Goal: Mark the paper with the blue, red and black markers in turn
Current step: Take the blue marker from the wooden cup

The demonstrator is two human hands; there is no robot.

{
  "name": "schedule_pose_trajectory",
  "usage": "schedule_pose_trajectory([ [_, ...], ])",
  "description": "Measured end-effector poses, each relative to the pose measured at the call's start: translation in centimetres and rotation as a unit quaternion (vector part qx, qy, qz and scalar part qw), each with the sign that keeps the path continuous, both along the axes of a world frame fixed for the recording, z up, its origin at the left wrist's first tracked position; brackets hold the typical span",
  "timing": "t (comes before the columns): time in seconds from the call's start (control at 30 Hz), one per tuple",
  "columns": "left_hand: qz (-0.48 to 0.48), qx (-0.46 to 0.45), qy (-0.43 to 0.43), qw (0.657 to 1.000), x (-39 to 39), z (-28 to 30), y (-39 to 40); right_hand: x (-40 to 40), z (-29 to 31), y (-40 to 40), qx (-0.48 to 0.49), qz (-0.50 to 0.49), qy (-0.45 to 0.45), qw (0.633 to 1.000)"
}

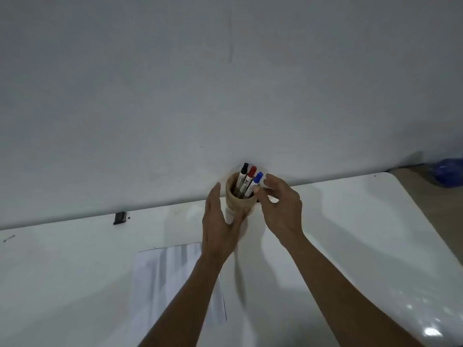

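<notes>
A tan wooden cup (241,204) stands at the table's far edge against the wall. In it stand three markers, caps up: black (243,177), red (250,178) and blue (256,181). My left hand (218,222) wraps the cup's left side and holds it. My right hand (281,209) is just right of the cup, fingers spread, with a fingertip touching the blue marker below its cap. A white sheet of paper (166,279) lies on the table nearer to me, partly under my left forearm.
The white glossy table (350,234) ends at a rounded right edge. A small dark clip (119,218) sits at the back edge to the left. A blue bag (447,172) lies on the floor at far right. A plain wall rises behind.
</notes>
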State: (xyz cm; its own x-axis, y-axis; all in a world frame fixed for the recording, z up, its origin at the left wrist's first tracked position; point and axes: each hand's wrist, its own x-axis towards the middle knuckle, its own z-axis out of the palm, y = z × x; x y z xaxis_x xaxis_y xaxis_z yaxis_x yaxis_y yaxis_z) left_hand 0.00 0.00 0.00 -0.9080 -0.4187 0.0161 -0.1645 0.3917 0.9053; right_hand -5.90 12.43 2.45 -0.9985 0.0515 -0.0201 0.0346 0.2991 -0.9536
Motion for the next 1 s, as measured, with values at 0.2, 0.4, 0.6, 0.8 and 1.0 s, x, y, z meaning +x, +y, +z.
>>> schedule_pose_trajectory([
  [0.2, 0.001, 0.059, 0.03, 0.998, -2.0, -0.7, 0.4, -2.0, -0.9, -0.4, 0.001, -0.006, -0.018, 1.0],
  [0.4, 0.008, 0.067, 0.046, 0.997, -2.6, -1.1, 0.5, -2.4, -1.7, -0.6, -0.005, -0.005, -0.008, 1.0],
  [0.6, 0.0, 0.05, 0.04, 0.998, -2.6, -1.8, 0.4, -2.3, -1.1, -0.7, -0.027, -0.019, 0.006, 0.999],
  [0.8, -0.003, 0.088, 0.052, 0.995, -2.8, -1.4, 0.4, -1.7, 3.7, 0.3, -0.197, -0.07, 0.04, 0.977],
  [1.0, -0.015, 0.067, 0.027, 0.997, -2.9, -1.6, -0.1, -0.4, 7.0, 2.5, -0.246, -0.068, 0.039, 0.966],
])
